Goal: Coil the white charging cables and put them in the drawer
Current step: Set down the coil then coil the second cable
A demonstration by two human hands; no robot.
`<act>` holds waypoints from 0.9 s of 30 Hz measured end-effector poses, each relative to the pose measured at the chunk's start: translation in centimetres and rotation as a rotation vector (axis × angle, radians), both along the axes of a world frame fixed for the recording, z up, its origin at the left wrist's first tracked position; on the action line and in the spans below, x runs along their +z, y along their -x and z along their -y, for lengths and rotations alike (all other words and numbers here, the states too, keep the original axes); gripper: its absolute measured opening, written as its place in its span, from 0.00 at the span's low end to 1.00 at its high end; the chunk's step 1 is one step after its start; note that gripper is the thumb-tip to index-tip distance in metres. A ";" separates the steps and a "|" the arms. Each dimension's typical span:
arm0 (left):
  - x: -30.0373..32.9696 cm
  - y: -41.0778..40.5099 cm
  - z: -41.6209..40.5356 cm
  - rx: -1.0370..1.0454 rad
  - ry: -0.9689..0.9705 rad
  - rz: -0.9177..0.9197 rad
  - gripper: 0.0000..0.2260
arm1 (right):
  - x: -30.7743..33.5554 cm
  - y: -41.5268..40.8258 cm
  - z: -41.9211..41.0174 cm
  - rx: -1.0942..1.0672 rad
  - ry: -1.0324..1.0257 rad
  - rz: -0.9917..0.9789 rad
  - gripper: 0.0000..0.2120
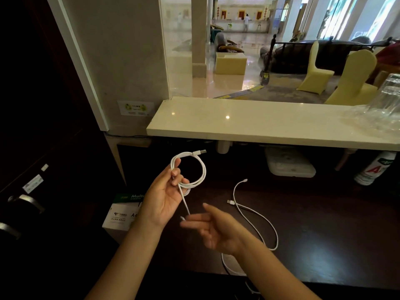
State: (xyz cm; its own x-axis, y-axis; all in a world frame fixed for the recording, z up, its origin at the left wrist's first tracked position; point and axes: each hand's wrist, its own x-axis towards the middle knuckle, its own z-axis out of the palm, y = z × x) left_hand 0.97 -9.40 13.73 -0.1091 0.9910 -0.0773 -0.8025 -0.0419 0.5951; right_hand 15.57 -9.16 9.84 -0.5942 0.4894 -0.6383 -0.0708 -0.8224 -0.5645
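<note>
Your left hand (164,200) sits at centre frame, palm up, pinching a coil (188,169) of white cable between thumb and fingers, so the loops stand up above the palm. The coil's USB plug (199,152) sticks out to the right at the top. A short tail (185,202) drops from the coil down across the palm toward lower centre, its long axis running near vertical in the frame with a slight lean to the right.

Your right hand (213,228) is just below and right of the left, fingers spread and loose, holding nothing. Its fingertips (184,224) lie right beside the tail's free end; whether they touch it is blurred, so you cannot tell. That is the hand nearer the tail end, and the last wrap looks to be its job: take the end and carry it up and round the loops.

A second cable (255,217) lies uncoiled on the dark desk (324,224) to the right of your right hand, running from centre right down to the lower edge, with both its plugs at the upper end.

No open drawer shows; metal handles (28,200) at the left edge may belong to one
</note>
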 end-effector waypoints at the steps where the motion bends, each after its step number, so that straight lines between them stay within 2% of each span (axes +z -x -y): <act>1: -0.1 -0.3 0.1 -0.010 -0.005 -0.001 0.12 | 0.1 0.2 -0.3 -0.076 0.054 -0.067 0.21; 3: -0.3 -0.6 0.4 -0.018 -0.007 -0.012 0.16 | 0.1 0.5 -1.3 -0.254 0.114 -0.184 0.16; 5: -0.5 -0.7 0.7 -0.020 0.010 -0.020 0.15 | 0.3 0.4 -2.6 -0.451 0.096 -0.259 0.09; 6: -0.6 -0.7 0.8 -0.022 0.022 -0.018 0.15 | 0.6 0.1 -3.3 -0.537 0.055 -0.259 0.06; 8: -0.8 -0.7 1.1 -0.025 0.049 -0.016 0.17 | 1.3 -0.9 -4.5 -0.625 -0.116 -0.167 0.07; 10: -1.0 -0.7 1.3 -0.031 0.073 -0.009 0.15 | 1.9 -1.9 -5.1 -0.551 -0.399 0.026 0.09; 12: -1.1 -0.7 1.3 -0.039 0.079 0.011 0.13 | 2.2 -2.5 -4.9 -0.332 -0.645 0.236 0.12; 15: -1.1 -0.9 1.1 -0.044 0.068 0.033 0.13 | 2.2 -2.9 -4.5 -0.095 -0.817 0.348 0.14; 17: -1.2 -0.6 1.0 -0.053 0.060 0.047 0.11 | 2.1 -2.9 -4.3 -0.067 -0.805 0.265 0.14; 19: -1.4 -0.4 0.9 -0.075 0.044 0.073 0.07 | 1.9 -2.9 -4.3 -0.113 -0.729 0.121 0.14; 22: -1.9 -0.1 0.7 -0.115 0.040 0.108 0.07 | 1.6 -2.9 -4.4 -0.196 -0.613 -0.041 0.12; 25: -2.2 -0.3 0.7 -0.152 0.005 0.119 0.20 | 1.3 -2.6 -4.3 -0.198 -0.589 -0.085 0.13; 27: -2.2 -0.5 0.7 -0.160 0.001 0.106 0.22 | 1.6 -2.1 -4.1 -0.149 -0.587 -0.080 0.13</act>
State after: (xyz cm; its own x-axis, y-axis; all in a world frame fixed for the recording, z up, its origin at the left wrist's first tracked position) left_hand 1.50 -10.09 11.53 0.0588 0.9950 -0.0811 -0.8572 0.0920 0.5067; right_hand 17.71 -5.07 11.40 -0.5271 0.8275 -0.1933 -0.2222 -0.3538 -0.9086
